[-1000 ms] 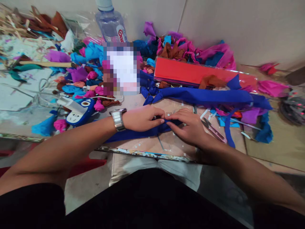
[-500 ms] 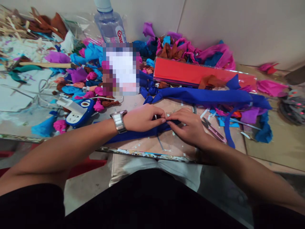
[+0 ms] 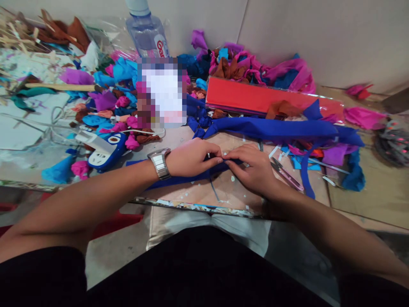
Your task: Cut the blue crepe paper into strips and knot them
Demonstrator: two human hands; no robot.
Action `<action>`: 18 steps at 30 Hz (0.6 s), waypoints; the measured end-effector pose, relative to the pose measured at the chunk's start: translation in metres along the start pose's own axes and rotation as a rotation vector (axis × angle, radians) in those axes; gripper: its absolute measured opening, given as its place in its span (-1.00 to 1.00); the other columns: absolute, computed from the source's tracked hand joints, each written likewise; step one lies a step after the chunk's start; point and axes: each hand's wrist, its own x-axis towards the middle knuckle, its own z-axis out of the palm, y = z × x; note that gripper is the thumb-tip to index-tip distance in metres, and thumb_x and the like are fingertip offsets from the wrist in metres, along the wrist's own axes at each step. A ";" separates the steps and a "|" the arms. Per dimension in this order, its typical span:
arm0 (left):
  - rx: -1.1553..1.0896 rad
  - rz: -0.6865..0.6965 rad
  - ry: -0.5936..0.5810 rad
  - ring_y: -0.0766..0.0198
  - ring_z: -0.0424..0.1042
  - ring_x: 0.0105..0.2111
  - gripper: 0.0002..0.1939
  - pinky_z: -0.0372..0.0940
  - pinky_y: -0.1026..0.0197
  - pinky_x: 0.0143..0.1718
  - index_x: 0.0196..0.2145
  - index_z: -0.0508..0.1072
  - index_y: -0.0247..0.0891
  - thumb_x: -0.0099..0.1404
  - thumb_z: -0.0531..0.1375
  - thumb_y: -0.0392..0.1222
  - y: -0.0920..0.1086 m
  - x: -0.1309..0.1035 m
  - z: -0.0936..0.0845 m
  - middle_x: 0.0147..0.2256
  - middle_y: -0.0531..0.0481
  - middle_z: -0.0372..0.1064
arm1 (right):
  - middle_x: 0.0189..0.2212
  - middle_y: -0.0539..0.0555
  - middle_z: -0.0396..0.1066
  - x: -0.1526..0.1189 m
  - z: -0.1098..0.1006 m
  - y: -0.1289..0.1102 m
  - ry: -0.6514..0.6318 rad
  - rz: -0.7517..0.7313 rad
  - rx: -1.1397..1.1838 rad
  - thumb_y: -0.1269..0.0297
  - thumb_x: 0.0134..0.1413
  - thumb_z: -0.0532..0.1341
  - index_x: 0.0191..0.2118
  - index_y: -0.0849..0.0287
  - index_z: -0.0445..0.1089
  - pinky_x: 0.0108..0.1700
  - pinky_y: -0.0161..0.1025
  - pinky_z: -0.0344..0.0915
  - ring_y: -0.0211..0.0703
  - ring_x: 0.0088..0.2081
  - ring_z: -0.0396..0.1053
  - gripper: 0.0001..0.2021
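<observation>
A strip of dark blue material [image 3: 179, 181] lies along the table's front edge and runs up under my hands. My left hand [image 3: 194, 158], with a metal watch on the wrist, pinches the strip between thumb and fingers. Close against it, my right hand [image 3: 251, 166] has its thumb and fingertips closed on the same strip. The fingertips of both hands nearly meet. Small pink-handled scissors [image 3: 290, 177] rest right of my right hand. A longer blue strip [image 3: 275, 128] stretches across the table behind my hands.
A red packet [image 3: 255, 96] lies behind the long strip. At the back left stands a clear bottle [image 3: 148, 36], beside a blurred-out white object [image 3: 164, 91]. A blue-and-white power socket [image 3: 107, 155] with cables and many coloured crumpled pieces [image 3: 105, 100] cover the left side.
Both hands have stayed almost in place, with only a slight shift of the fingers on the blue strip.
</observation>
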 end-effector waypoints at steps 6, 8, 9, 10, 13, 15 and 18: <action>0.005 -0.008 -0.006 0.27 0.47 -0.30 -0.69 0.25 0.23 -0.23 -0.16 0.58 -0.24 0.52 0.09 -0.05 0.000 0.000 0.000 -0.26 -0.02 0.57 | -0.23 0.08 0.67 0.000 0.000 0.000 0.008 -0.007 -0.006 0.36 0.27 0.35 -0.14 0.10 0.57 -0.03 0.00 0.41 -0.02 -0.19 0.59 -0.92; 0.009 -0.014 -0.005 0.28 0.47 -0.31 -0.69 0.25 0.23 -0.24 -0.16 0.58 -0.24 0.52 0.10 -0.04 0.000 0.000 0.000 -0.27 -0.01 0.57 | -0.23 0.08 0.67 0.000 0.000 -0.001 0.009 -0.003 -0.005 0.37 0.27 0.35 -0.14 0.10 0.57 -0.03 0.00 0.41 -0.02 -0.18 0.59 -0.92; 0.011 -0.016 -0.003 0.27 0.47 -0.31 -0.69 0.24 0.23 -0.24 -0.16 0.58 -0.23 0.52 0.10 -0.04 0.000 0.000 0.000 -0.27 -0.01 0.57 | -0.23 0.08 0.67 0.000 0.000 -0.001 0.009 0.000 -0.005 0.38 0.28 0.35 -0.14 0.10 0.57 -0.02 0.00 0.41 -0.02 -0.18 0.59 -0.92; 0.012 -0.016 -0.002 0.27 0.47 -0.31 -0.69 0.25 0.23 -0.24 -0.16 0.58 -0.23 0.52 0.09 -0.04 0.000 0.000 0.000 -0.27 -0.01 0.57 | -0.23 0.07 0.67 0.000 0.000 -0.001 0.010 0.002 -0.005 0.38 0.28 0.35 -0.14 0.10 0.57 -0.02 0.00 0.41 -0.02 -0.18 0.59 -0.92; 0.007 -0.008 0.002 0.27 0.48 -0.29 -0.69 0.25 0.23 -0.22 -0.15 0.58 -0.24 0.52 0.09 -0.04 0.000 0.000 0.001 -0.25 -0.02 0.58 | -0.24 0.07 0.67 0.000 0.000 0.000 0.007 0.009 -0.010 0.37 0.29 0.34 -0.15 0.10 0.57 -0.02 0.00 0.40 -0.02 -0.18 0.59 -0.93; 0.007 -0.004 0.007 0.28 0.48 -0.30 -0.70 0.25 0.23 -0.22 -0.16 0.58 -0.24 0.52 0.10 -0.05 -0.001 0.000 0.001 -0.25 -0.01 0.58 | -0.24 0.07 0.67 0.000 0.001 0.000 0.005 0.013 -0.012 0.35 0.30 0.33 -0.15 0.09 0.58 -0.02 0.00 0.41 -0.02 -0.18 0.59 -0.94; 0.008 0.000 0.008 0.28 0.48 -0.30 -0.70 0.25 0.23 -0.22 -0.16 0.58 -0.24 0.52 0.10 -0.05 -0.001 0.001 0.001 -0.25 -0.01 0.58 | -0.23 0.07 0.67 0.000 0.001 0.002 -0.001 0.020 -0.007 0.34 0.30 0.33 -0.15 0.07 0.58 -0.04 0.00 0.42 -0.02 -0.18 0.60 -0.93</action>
